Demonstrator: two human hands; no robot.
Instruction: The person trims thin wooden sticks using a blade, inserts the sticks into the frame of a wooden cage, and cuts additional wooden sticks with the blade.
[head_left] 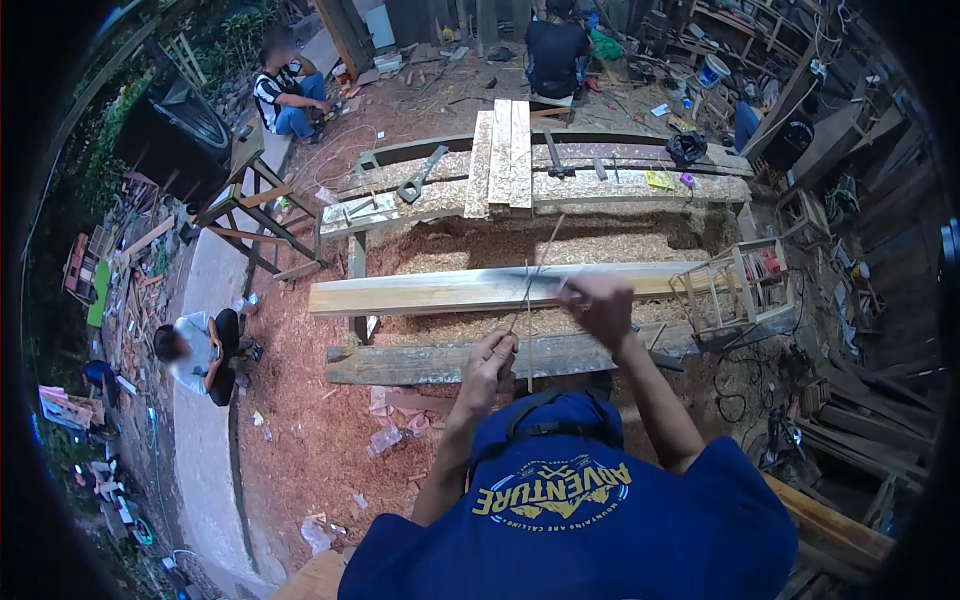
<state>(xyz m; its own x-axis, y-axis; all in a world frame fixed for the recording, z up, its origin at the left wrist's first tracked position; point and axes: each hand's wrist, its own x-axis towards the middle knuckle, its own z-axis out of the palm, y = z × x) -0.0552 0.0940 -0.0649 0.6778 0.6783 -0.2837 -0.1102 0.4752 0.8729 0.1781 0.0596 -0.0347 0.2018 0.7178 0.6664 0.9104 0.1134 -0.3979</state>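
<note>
My left hand (492, 362) is closed around a thin wooden stick (548, 243), which slants up and away over the workbench. My right hand (600, 305), smeared by motion, grips what looks like a knife (515, 277); its dark blade is blurred and points left across the stick. Whether the blade touches the stick I cannot tell. A second thin strip (530, 355) stands out just right of my left hand. Beneath both hands runs a long pale timber beam (410, 291), with a weathered plank (400, 365) nearer to me.
Boards (512, 150), a hammer (553, 155) and a handsaw (422, 175) lie on the shavings-covered far bench. A small wooden frame (745, 285) stands at the beam's right end. Three people sit around: one at left (205, 350), one far left (285, 95), one at back (556, 55).
</note>
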